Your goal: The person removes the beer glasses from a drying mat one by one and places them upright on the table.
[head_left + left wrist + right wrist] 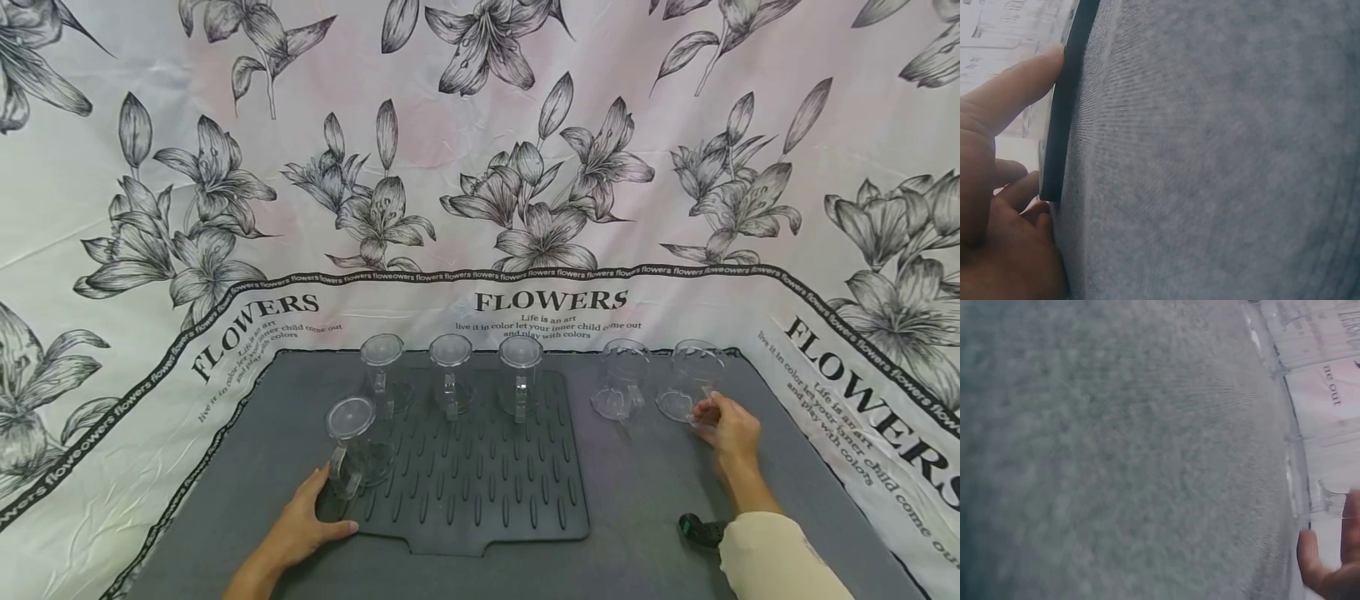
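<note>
In the head view my right hand [729,429] is at the handle of the rightmost clear glass mug [678,406], which stands upright on the table. Its fingertips meet at the handle, and the right wrist view shows a finger [1351,519] against it. My left hand [300,521] lies at the front left corner of a dark ribbed drying mat [536,521], thumb on the mat's edge and fingers along its side. Beside those fingers a clear mug [375,464] stands upside down on the mat, and the hand does not grip it.
Three more upside-down mugs, a left one [382,383], a middle one [450,383] and a right one [520,383], line the mat's back. Another upright mug [617,404] stands right of the mat. A small black device [701,531] is by the right sleeve. Flower-printed cloth [525,312] borders the table.
</note>
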`<control>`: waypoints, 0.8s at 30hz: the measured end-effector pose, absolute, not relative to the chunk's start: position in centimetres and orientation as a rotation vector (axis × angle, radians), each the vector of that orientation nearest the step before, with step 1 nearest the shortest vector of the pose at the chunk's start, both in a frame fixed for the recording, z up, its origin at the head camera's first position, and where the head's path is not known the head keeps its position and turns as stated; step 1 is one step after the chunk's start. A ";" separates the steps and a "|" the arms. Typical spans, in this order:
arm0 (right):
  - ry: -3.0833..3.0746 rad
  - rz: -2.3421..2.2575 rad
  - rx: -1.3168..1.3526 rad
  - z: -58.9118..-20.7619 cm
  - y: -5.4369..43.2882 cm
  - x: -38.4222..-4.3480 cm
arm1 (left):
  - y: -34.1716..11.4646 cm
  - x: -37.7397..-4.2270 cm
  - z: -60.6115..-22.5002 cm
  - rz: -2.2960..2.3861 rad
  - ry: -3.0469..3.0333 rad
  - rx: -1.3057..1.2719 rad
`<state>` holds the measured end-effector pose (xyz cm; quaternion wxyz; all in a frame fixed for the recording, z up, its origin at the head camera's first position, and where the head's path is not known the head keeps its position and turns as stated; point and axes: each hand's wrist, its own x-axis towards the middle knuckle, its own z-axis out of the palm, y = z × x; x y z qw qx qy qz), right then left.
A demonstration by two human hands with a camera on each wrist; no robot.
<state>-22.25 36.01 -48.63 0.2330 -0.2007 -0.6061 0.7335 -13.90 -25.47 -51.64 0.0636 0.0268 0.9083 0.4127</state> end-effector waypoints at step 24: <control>-1.460 1.831 -0.346 -39.3 31.2 -16.7 | -25.8 -14.0 -51.9 1.212 2.771 0.109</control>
